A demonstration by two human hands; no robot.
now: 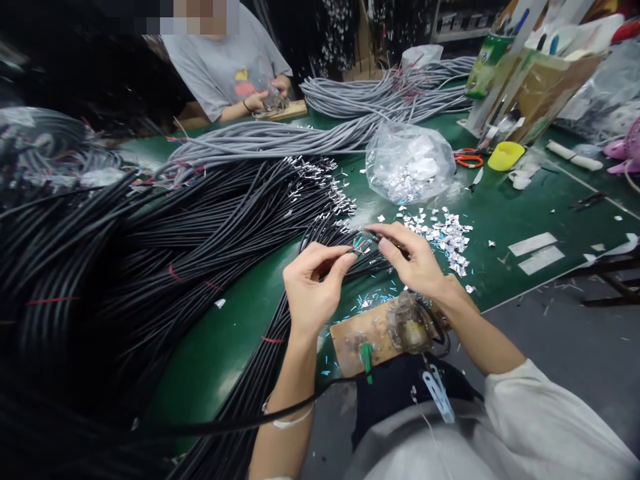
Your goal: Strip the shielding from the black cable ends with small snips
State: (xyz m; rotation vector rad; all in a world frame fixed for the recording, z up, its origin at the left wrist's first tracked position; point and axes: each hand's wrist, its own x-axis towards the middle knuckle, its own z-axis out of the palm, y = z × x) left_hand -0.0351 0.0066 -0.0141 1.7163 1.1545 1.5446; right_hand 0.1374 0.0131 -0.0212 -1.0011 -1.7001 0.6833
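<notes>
Left hand (314, 287) pinching black cable end (356, 248), right hand (407, 257) pinched beside it.

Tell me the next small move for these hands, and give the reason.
I'd hold the left hand steady and ease the right hand slightly toward the thin exposed wires: they splay loosely at the left fingertips, and the right fingertips are close by, so a small approach should probably suffice.

Dim background; soft glare on green tabletop (200, 363); edges stretched, blurred.
</notes>
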